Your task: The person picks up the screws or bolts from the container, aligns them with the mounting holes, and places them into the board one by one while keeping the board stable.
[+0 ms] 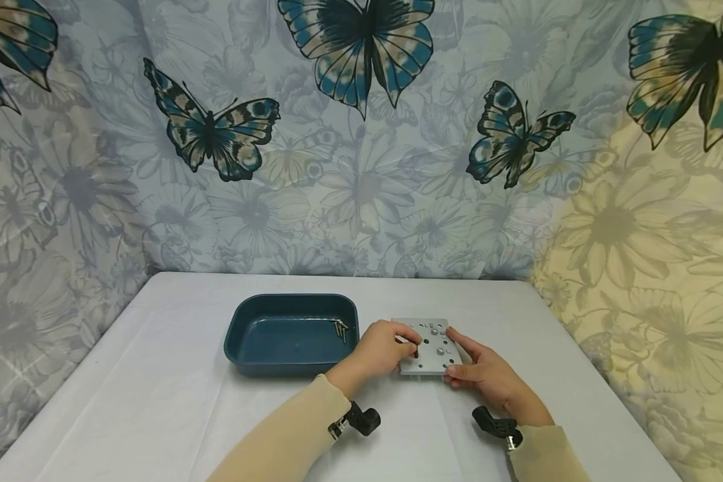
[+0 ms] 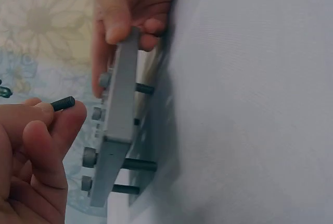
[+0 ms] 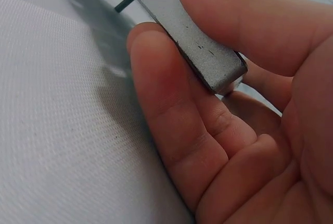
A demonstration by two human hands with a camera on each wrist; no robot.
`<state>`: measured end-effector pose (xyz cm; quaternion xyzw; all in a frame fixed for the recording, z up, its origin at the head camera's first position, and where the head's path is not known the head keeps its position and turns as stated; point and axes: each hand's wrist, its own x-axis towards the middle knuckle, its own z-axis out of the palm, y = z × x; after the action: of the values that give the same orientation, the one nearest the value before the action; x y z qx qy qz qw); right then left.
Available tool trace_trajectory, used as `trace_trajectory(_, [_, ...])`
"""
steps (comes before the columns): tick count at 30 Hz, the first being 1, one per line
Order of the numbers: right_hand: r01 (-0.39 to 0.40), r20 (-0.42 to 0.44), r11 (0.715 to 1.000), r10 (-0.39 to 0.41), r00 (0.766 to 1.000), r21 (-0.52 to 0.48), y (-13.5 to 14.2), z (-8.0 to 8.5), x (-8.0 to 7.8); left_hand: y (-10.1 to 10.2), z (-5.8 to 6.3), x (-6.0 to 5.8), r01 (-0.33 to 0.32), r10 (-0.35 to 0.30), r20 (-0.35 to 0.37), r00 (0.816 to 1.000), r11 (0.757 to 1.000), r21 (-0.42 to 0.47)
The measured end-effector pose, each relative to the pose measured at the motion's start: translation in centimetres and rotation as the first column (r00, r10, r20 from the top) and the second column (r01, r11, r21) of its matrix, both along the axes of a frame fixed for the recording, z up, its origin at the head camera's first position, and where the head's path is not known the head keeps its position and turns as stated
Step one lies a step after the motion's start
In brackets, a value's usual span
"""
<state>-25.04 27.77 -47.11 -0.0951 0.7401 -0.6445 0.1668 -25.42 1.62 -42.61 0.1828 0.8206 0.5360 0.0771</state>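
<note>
Between its thumb and fingers, my left hand (image 1: 375, 349) pinches a dark threaded screw (image 2: 63, 103) over the left part of a grey metal plate (image 1: 429, 365). The screw's threaded end sticks out, apart from the plate in the left wrist view. My right hand (image 1: 485, 376) grips the plate by its right edge, thumb on one face and fingers under the other, as the right wrist view shows. Several screws (image 2: 138, 164) pass through the plate, heads on top and dark shanks jutting out below. Holes dot its upper face. The plate is held just above the white cloth.
Left of the plate stands a dark blue tray (image 1: 289, 369) with several loose screws (image 1: 340, 328) at its right end. A white cloth (image 1: 156, 415) covers the table. Behind it hangs a butterfly-patterned curtain (image 1: 361, 234).
</note>
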Motion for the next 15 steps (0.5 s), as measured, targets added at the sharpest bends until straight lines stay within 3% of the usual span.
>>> trace_trajectory(9, [0.002, -0.008, 1.0, -0.002, 1.0, 0.003, 0.08, -0.13, 0.07, 0.87, -0.6, 0.38, -0.027, 0.026, -0.011, 1.0, 0.998, -0.057])
trace_trajectory(15, [-0.002, -0.003, 1.0, 0.002, 1.0, 0.018, 0.14, -0.03, 0.09, 1.15, -0.61, 0.53, -0.003, -0.002, -0.054, 0.999, 0.996, -0.093])
